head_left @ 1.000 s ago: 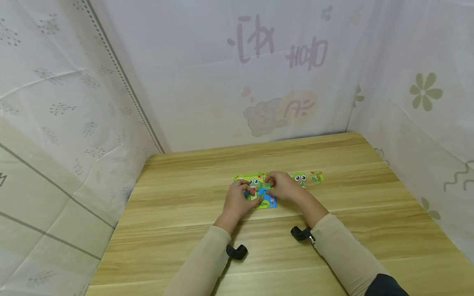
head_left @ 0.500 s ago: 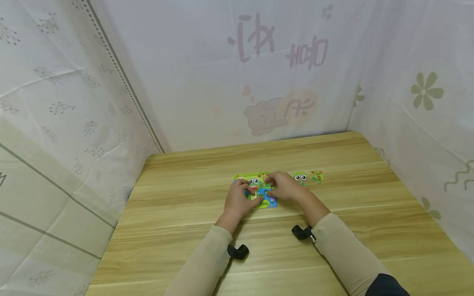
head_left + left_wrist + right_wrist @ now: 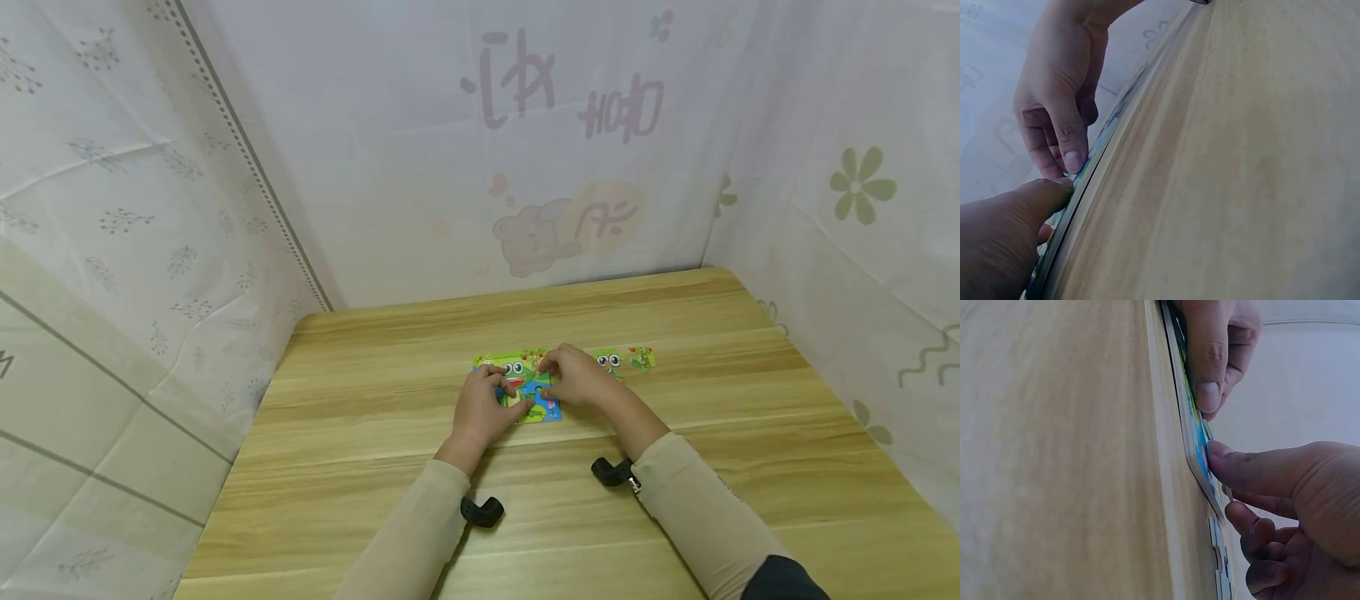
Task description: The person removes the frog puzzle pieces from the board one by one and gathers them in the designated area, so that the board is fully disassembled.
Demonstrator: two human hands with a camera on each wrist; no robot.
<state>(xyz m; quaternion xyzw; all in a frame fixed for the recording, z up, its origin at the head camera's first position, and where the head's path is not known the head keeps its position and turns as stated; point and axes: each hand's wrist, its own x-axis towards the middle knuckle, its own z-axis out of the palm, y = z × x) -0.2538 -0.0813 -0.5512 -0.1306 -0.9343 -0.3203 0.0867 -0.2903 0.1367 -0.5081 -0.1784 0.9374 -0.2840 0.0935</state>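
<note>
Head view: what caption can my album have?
Left hand and right hand busy at a frog puzzle on a wooden table.

Left grip (image 3: pixel 482 403) beside right grip (image 3: pixel 577 377)

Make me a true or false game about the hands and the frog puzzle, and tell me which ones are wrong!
1. Both the left hand and the right hand are at the frog puzzle. True.

2. In the head view, the other frog pieces lie left of the puzzle. False: they lie to its right.

3. A black gadget sits by each wrist. True.

4. The sleeves near the wrists are bright red. False: they are beige.

5. The puzzle stands upright on its edge. False: it lies flat on the table.

6. The tabletop has a wood-grain look. True.
</note>
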